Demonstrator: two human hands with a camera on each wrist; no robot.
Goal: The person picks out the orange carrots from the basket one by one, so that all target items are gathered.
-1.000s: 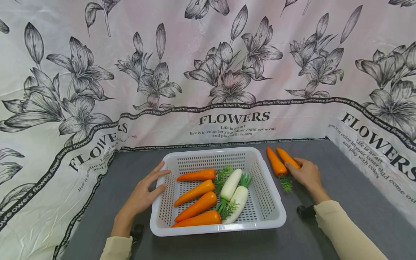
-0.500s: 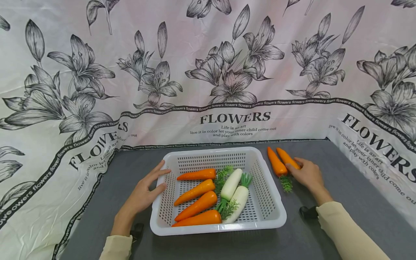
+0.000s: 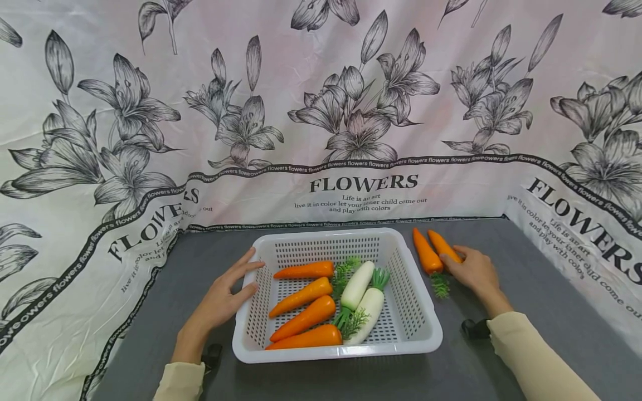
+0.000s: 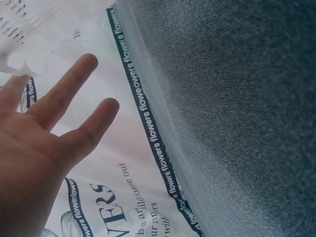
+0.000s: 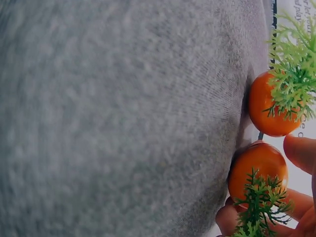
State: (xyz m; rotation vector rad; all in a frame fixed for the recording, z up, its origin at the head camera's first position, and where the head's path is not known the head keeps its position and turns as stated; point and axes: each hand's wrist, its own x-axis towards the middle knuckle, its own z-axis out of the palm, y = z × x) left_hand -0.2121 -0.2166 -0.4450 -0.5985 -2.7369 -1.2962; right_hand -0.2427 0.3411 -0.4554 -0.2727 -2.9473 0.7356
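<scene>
My left hand (image 3: 220, 298) rests against the left rim of a white perforated basket (image 3: 435, 326), fingers extended; the left wrist view shows those fingers (image 4: 61, 91) straight. Inside the basket lie several orange carrots (image 3: 303, 270) and two white radishes (image 3: 357, 285) with green tops. Outside, to the right of the basket, two more carrots lie side by side on the table. My right hand (image 3: 473, 273) grips the outer carrot (image 3: 442, 246) near its leafy end, thumb between the pair. The inner carrot (image 3: 426, 253) lies between the held one and the basket.
A dark grey tabletop (image 3: 381, 381) carries everything. Behind and at both sides hangs a white curtain (image 3: 236, 197) printed with lilies and lettering. Dark wrist devices (image 3: 473, 328) sit by the cream sleeves (image 3: 534, 351).
Almost nothing differs. The head view shifts very slightly; both hands, the basket and the carrots keep their places.
</scene>
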